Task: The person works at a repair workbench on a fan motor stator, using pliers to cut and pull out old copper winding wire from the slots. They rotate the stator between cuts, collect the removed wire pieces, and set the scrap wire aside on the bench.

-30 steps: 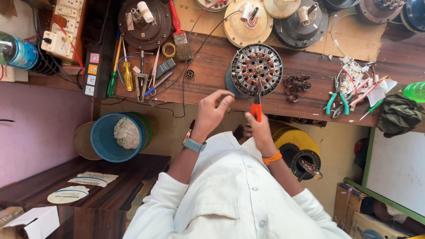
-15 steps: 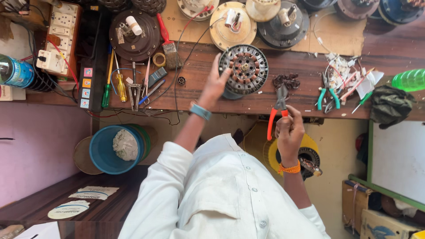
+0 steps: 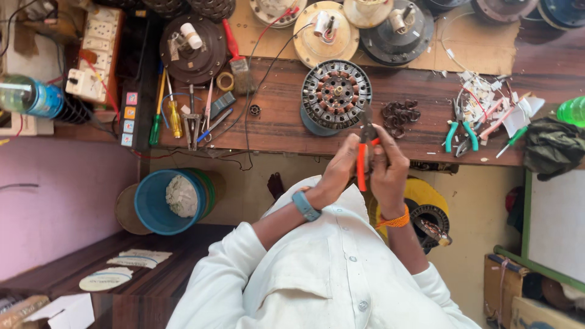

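Observation:
My two hands meet just in front of the wooden bench edge [image 3: 286, 141]. Between them stand orange-handled pliers [image 3: 363, 159], jaws pointing up at a round fan-motor stator [image 3: 336, 94] with copper windings. My right hand [image 3: 389, 167], with an orange band at the wrist, wraps the handles from the right. From the left, my left hand [image 3: 340, 166], above a blue wrist watch, presses its fingers on the same handles. The stator rests on the bench a little beyond the jaws, apart from both hands.
Dark wire coils [image 3: 399, 113] lie right of the stator, with teal-handled pliers [image 3: 458, 131] and wire scraps beyond. Screwdrivers [image 3: 166, 113], tweezers and a brush [image 3: 239, 55] lie left. Several motor housings [image 3: 329, 33] line the back. A blue bucket [image 3: 164, 201] stands below the bench.
My left hand has come off the stator and back to the pliers. My right hand has lifted the pliers up toward the bench edge, so both hands now hold them.

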{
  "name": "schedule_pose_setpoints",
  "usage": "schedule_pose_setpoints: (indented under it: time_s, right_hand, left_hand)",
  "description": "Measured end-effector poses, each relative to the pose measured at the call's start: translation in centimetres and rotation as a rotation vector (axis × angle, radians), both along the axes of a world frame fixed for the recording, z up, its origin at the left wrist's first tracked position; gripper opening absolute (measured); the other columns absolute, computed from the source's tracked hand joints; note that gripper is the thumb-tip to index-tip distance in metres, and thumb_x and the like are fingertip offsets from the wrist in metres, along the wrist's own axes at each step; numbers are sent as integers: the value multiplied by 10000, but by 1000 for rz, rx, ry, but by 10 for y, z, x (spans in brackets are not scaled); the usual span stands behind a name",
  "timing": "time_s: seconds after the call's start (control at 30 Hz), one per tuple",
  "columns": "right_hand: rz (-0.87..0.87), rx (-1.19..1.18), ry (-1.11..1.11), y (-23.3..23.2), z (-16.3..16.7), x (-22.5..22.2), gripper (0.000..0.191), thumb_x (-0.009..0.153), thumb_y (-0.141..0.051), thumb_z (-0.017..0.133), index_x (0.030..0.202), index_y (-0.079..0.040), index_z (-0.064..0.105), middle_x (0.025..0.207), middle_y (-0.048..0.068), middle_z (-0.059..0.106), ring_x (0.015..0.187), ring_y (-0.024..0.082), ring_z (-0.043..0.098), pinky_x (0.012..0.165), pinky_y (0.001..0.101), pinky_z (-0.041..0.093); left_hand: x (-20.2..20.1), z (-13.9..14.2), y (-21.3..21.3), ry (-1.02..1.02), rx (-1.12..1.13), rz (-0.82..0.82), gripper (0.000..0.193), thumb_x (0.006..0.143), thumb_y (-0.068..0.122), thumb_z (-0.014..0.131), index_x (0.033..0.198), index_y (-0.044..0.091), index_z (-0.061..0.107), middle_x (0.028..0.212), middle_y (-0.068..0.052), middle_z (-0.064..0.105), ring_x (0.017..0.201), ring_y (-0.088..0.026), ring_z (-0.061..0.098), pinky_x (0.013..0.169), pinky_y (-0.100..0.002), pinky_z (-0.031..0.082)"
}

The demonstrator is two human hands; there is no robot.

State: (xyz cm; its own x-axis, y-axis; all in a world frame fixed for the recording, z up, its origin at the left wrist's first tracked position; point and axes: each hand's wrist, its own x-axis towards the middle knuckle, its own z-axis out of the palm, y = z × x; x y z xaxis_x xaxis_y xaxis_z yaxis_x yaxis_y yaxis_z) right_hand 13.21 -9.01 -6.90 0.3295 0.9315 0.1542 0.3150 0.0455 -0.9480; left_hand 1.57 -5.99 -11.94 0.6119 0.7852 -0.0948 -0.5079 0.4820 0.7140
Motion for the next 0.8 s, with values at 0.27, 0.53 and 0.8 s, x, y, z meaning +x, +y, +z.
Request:
schedule_pose_setpoints:
  time_s: [0.27, 0.53, 0.8]
  right_hand:
    - [114, -226, -86, 10, 14, 5, 366, 1054, -56, 556, 1408, -47, 649, 765, -37, 534, 641, 31, 407, 537, 236, 358]
    - [119, -427, 206, 9, -34, 22, 371, 1044, -124, 559, 1401, -64, 639, 682, -56, 442, 590, 38, 377, 497, 241, 318]
    - [132, -416, 95, 28, -42, 22, 335, 1055, -138, 560, 1364, -41, 648, 702, -31, 504, 598, 40, 447, 505, 233, 381]
  left_hand:
    - [-9, -20, 22, 47, -186, 61, 483, 1181, 501, 407, 908, 116, 505, 667, 77, 419, 505, -25, 369, 415, -193, 281]
    - [-54, -4, 61, 855, 657, 501, 413, 1093, 438, 492, 1142, 53, 634, 962, -78, 591, 877, -213, 607, 779, -362, 505]
    - [-45, -18, 171, 881, 539, 610, 330, 1017, 329, 667, 1217, 70, 625, 1251, -141, 637, 1175, -220, 603, 1019, -360, 495]
